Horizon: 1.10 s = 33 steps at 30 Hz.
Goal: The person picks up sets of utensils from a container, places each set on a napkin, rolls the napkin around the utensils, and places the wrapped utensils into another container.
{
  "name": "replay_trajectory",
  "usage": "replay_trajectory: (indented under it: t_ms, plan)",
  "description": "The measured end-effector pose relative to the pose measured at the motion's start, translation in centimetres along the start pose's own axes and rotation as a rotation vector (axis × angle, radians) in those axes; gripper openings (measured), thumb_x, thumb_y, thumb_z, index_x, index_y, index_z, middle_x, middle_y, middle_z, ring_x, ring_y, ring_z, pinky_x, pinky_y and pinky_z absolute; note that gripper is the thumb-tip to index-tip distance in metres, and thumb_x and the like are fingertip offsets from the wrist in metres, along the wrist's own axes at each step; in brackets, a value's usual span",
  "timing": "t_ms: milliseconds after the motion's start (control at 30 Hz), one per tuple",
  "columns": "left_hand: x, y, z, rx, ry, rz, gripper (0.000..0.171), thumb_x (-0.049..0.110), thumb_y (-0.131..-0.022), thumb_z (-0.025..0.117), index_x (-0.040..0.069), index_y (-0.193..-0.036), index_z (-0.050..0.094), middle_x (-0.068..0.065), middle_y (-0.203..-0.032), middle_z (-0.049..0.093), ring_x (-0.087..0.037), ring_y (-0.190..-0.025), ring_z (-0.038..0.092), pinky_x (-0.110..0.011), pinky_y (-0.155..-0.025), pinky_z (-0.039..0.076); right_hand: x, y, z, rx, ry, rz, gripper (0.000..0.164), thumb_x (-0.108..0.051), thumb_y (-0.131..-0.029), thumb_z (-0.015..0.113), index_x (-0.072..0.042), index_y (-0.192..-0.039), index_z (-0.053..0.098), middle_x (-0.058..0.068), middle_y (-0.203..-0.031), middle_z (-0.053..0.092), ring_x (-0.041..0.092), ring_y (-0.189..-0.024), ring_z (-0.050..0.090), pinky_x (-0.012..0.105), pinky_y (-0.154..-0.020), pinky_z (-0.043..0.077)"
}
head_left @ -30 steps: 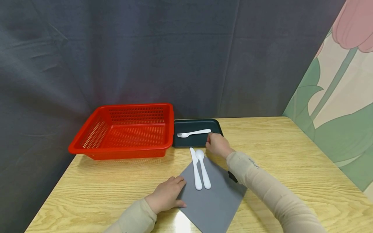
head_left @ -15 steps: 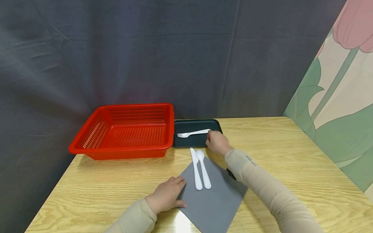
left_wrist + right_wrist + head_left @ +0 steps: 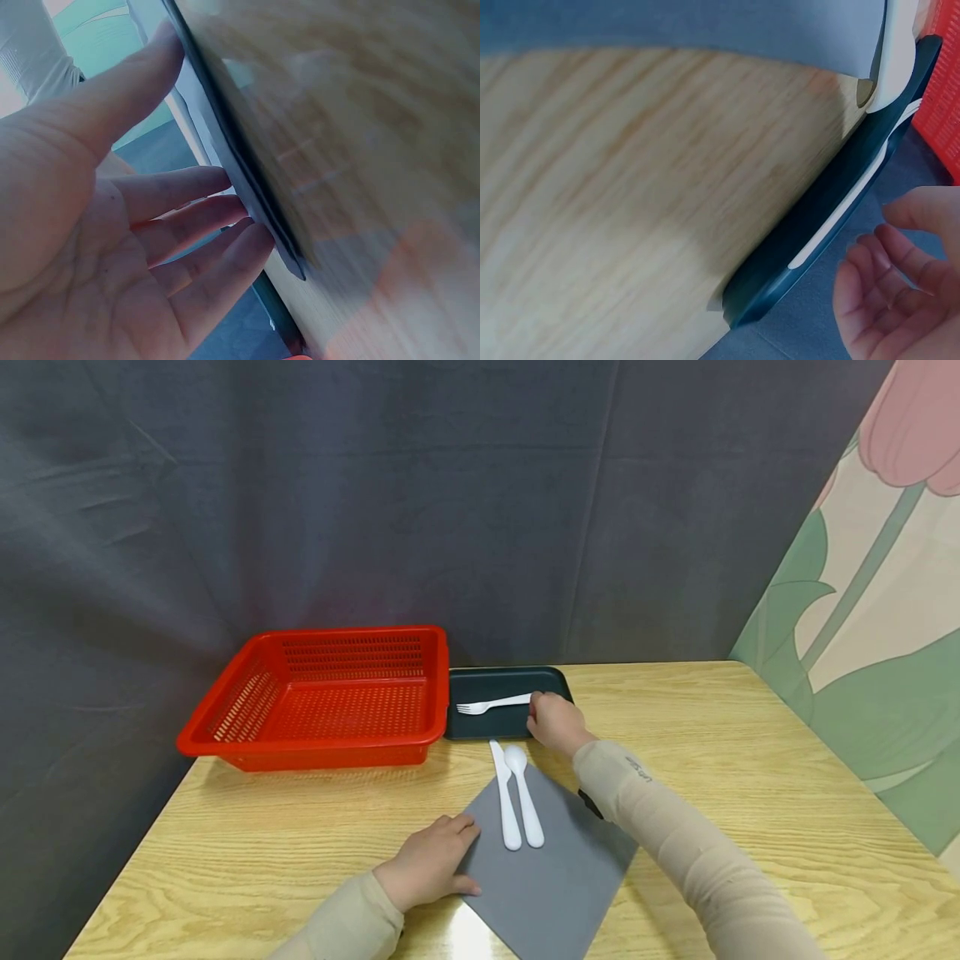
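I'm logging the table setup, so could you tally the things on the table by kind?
Fork: 1
Knife: 1
Spoon: 1
Napkin: 1
Tray: 1
Basket: 1
Total: 6

table (image 3: 750,793): light wood | on it: red basket (image 3: 322,697), dark tray (image 3: 487,720), grey napkin (image 3: 551,868)

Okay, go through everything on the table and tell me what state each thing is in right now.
Red basket: upright, nothing in it.
Dark tray: flat, holds the fork.
Fork: lying in the tray.
Knife: lying on the napkin.
Spoon: beside the knife.
Napkin: flat.
Left hand: pressing the napkin.
Right hand: at the fork's handle.
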State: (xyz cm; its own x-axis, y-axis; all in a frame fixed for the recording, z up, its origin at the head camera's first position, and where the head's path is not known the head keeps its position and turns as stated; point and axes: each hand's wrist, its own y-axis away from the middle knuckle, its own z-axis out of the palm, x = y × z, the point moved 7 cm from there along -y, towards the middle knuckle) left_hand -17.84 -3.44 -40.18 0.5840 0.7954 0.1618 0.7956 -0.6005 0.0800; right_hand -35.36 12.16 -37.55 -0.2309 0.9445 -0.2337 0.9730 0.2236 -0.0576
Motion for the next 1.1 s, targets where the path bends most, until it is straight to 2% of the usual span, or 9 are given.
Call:
replay_trajectory:
  t_ms: [467, 700, 900, 1100]
  plan:
    - [0.1, 0.1, 0.0, 0.004, -0.002, 0.005, 0.070, 0.044, -0.072, 0.075, 0.002, -0.124, 0.056, -0.008, -0.126, 0.057, -0.023, -0.108, 0.055, -0.030, -0.084, 0.051, -0.1, -0.6, 0.0, 0.054, 0.070, -0.054, 0.008, -0.012, -0.084, 0.062, -0.006, -0.083, 0.058, 0.011, -0.079, 0.059, 0.021, -0.067, 0.055, 0.032, -0.054, 0.046]
    - [0.0, 0.1, 0.0, 0.003, -0.004, 0.002, 0.070, 0.044, -0.072, 0.076, 0.002, -0.124, 0.056, -0.009, -0.126, 0.057, -0.023, -0.107, 0.055, -0.030, -0.084, 0.051, -0.1, -1.0, -0.1, 0.050, 0.071, -0.067, 0.008, -0.011, -0.083, 0.063, -0.006, -0.083, 0.057, 0.011, -0.080, 0.058, 0.022, -0.068, 0.055, 0.032, -0.054, 0.046]
    - [0.0, 0.0, -0.1, 0.008, -0.009, 0.005, 0.069, 0.044, -0.072, 0.076, 0.002, -0.124, 0.056, -0.008, -0.126, 0.057, -0.023, -0.107, 0.055, -0.030, -0.084, 0.051, -0.1, -1.5, 0.2, 0.035, 0.079, -0.077, 0.008, -0.011, -0.084, 0.062, -0.005, -0.089, 0.059, 0.012, -0.085, 0.060, 0.023, -0.072, 0.057, 0.034, -0.057, 0.048]
    - [0.0, 0.0, 0.0, 0.005, -0.013, 0.005, 0.070, 0.044, -0.072, 0.075, 0.002, -0.124, 0.056, -0.009, -0.126, 0.056, -0.023, -0.107, 0.055, -0.030, -0.084, 0.051, -0.3, -1.9, 0.4, 0.016, 0.103, -0.084, 0.019, -0.013, -0.086, 0.061, -0.005, -0.104, 0.062, 0.015, -0.099, 0.063, 0.026, -0.085, 0.062, 0.039, -0.068, 0.054]
